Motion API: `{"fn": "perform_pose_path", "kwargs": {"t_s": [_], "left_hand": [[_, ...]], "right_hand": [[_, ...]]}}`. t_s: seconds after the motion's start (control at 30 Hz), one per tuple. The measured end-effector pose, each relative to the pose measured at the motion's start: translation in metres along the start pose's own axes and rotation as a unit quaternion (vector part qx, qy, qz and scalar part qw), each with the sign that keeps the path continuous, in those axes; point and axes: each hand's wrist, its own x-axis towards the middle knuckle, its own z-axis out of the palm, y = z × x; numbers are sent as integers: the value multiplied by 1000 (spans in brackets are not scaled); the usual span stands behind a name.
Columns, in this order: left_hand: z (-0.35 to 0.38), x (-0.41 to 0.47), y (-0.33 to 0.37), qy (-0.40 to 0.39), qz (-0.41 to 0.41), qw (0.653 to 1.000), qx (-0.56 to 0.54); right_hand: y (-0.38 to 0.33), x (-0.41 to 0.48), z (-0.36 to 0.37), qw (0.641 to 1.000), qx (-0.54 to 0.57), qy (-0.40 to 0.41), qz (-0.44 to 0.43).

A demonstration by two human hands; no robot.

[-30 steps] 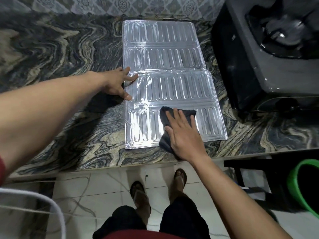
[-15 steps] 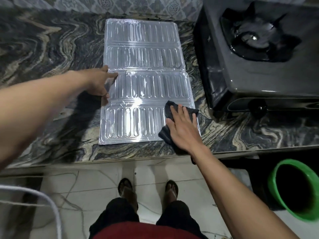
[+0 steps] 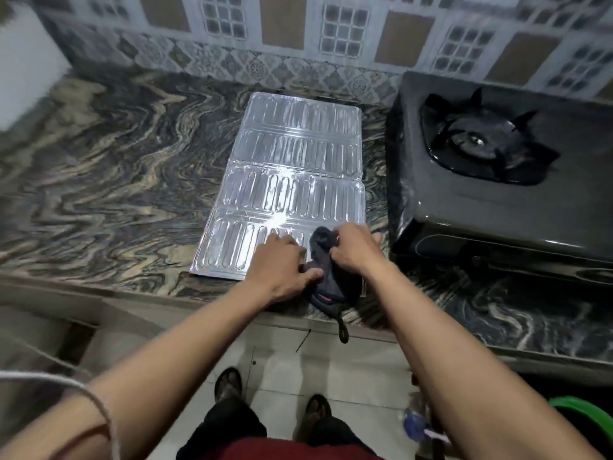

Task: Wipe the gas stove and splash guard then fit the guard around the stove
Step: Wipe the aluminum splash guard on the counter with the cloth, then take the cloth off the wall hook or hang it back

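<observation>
A silver ribbed splash guard point(image 3: 292, 167) lies flat on the marbled counter point(image 3: 116, 194), left of the black single-burner gas stove point(image 3: 497, 180). A dark cloth point(image 3: 326, 277) is bunched at the guard's near right corner, with a loop hanging over the counter edge. My right hand point(image 3: 356, 249) grips the cloth's upper part. My left hand point(image 3: 282, 265) holds its lower left side, thumb on the fabric. Both hands cover the guard's near edge.
A patterned tile wall point(image 3: 298, 38) runs behind the counter. A green bucket point(image 3: 587, 416) sits on the floor at the lower right. A white cord point(image 3: 66, 386) crosses my left forearm. My sandalled feet stand on the tiled floor point(image 3: 331, 376).
My left hand left the guard's left edge and came over to the cloth. My right hand went from flat wiping to gripping the bunched cloth. The camera tilted up.
</observation>
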Motion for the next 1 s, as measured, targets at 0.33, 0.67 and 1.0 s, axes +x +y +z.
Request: {"fn": "perform_pose_path", "kwargs": {"t_s": [0.33,0.67,1.0], "left_hand": [[-21,-15,19,42,13,965,-259],[-169,-12,55,17,141,930,-339],[-300,14,61,54,220,911,-345]], "right_hand": [[29,-53,-66,954,279,-28,-103],[39,-84,-184,921,303,89,-229],[29,-79,-290,883,354,73,-300]]}}
